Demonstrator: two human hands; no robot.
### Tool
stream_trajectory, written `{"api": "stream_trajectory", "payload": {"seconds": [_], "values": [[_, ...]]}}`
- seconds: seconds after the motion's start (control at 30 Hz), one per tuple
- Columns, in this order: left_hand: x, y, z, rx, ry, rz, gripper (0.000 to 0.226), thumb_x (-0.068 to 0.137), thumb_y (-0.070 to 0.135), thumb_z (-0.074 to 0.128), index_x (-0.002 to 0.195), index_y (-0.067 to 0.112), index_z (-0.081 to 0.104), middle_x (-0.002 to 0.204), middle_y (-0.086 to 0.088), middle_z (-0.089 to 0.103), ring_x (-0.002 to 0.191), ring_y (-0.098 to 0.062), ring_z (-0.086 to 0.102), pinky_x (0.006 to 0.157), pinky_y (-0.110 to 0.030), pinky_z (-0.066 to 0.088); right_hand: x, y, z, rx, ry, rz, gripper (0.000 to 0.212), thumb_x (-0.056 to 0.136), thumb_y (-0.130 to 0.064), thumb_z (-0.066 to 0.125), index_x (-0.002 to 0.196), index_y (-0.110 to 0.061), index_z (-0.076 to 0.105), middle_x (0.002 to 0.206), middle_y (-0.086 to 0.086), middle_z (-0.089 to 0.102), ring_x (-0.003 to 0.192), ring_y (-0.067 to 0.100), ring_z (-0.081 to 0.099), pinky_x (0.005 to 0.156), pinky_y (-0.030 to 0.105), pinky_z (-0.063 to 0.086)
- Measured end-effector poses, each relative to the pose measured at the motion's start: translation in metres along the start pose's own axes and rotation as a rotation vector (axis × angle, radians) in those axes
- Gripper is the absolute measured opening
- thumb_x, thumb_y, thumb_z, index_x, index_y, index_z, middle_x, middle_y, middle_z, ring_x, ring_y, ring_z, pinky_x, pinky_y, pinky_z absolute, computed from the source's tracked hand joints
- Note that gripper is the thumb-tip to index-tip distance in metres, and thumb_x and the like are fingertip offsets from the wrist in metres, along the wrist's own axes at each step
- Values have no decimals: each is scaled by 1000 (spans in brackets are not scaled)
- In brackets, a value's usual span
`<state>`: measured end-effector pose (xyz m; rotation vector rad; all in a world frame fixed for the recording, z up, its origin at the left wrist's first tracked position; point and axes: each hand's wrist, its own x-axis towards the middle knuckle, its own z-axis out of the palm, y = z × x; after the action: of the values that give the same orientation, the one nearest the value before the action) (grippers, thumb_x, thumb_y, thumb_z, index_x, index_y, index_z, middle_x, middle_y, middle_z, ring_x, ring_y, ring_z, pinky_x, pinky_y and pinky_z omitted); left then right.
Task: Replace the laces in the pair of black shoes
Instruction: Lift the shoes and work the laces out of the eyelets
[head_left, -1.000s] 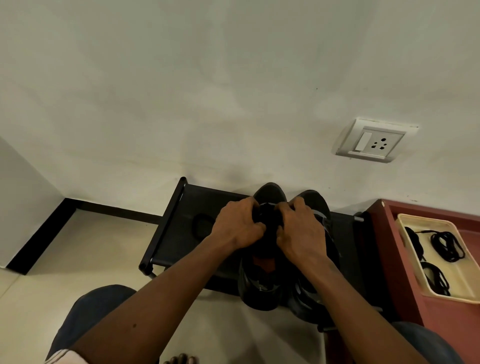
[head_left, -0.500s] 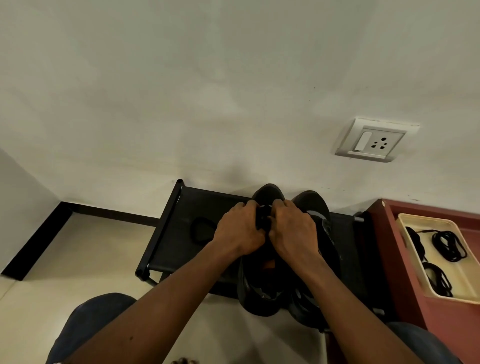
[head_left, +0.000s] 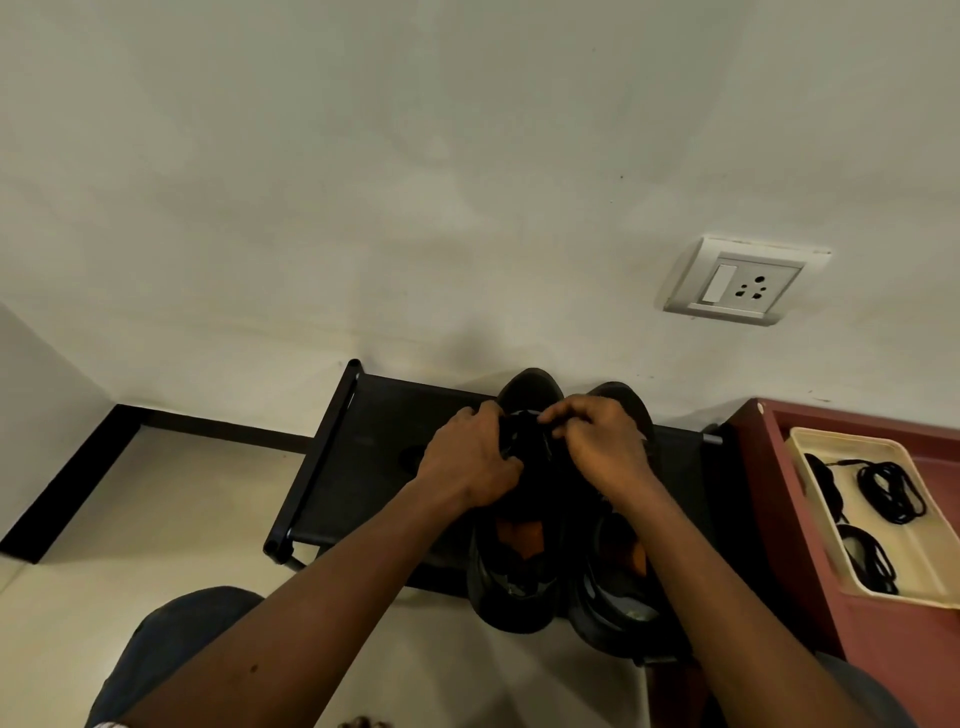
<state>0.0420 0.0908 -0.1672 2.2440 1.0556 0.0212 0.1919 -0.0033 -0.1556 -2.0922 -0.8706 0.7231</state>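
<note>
Two black shoes stand side by side, toes to the wall, on a low black rack (head_left: 363, 457). The left shoe (head_left: 514, 587) has an orange insole showing; the right shoe (head_left: 618, 608) sits beside it. My left hand (head_left: 470, 462) grips the left shoe's upper near the lace area, fingers curled. My right hand (head_left: 602, 447) pinches a black lace (head_left: 530, 415) over the same shoe's front. The eyelets are hidden under my fingers.
A cream tray (head_left: 810, 447) with several coiled black laces (head_left: 891, 491) rests on a red-brown surface (head_left: 769, 499) at the right. A wall socket (head_left: 737, 283) is above. Pale floor lies at the left, my knees at the bottom edge.
My hands shifted slightly toward the toe of the left shoe; the right hand's fingers have risen and now pinch the lace.
</note>
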Motion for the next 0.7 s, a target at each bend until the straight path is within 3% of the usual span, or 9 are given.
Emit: {"api": "stream_trajectory", "payload": {"seconds": [0.07,0.1,0.2,0.27,0.33,0.53,0.7], "values": [[0,1,0,-8,-7,-4,62,89,35,72,142,21,44,128,-5,52,108,-22,56,97,-39,53,-4,-2,-1,-271,-46,-141,28,92,-17,54,92,-37,75,71,-15,67,64,-2,64,55,19,42],[-1,1,0,-8,-12,-8,62,89,35,72,142,21,43,129,-6,51,110,-23,57,98,-41,54,-6,-2,-1,-367,-55,-195,23,92,-25,58,99,-37,76,72,-16,66,70,0,64,57,18,42],[-2,4,2,22,-15,-28,65,89,40,70,144,22,40,134,-8,48,112,-26,58,98,-45,54,-8,-1,1,-581,-41,-305,25,93,-44,67,113,-33,76,93,-8,70,100,12,61,83,32,54],[-2,6,3,53,-13,-33,68,89,44,68,146,23,37,138,-9,46,116,-27,57,99,-46,54,-10,1,3,-656,2,-349,26,95,-44,68,116,-30,76,101,-3,69,103,16,57,95,39,51],[-2,7,4,70,-18,-31,71,90,43,66,149,24,32,142,-10,43,122,-30,54,101,-48,52,-11,3,6,-626,60,-382,24,98,-42,66,115,-29,77,100,-3,69,101,17,57,96,40,49],[-5,12,10,18,-39,-59,82,95,30,62,160,22,12,152,-16,39,132,-37,50,105,-54,48,-11,6,7,-175,244,-230,11,95,-36,72,100,-32,82,94,-11,66,97,14,61,86,37,53],[-3,12,11,20,-47,-69,81,96,29,59,161,22,10,154,-17,37,134,-40,48,106,-56,47,1,1,-16,582,390,27,9,93,-23,77,86,-27,80,85,-8,78,88,10,73,83,27,58]]}}
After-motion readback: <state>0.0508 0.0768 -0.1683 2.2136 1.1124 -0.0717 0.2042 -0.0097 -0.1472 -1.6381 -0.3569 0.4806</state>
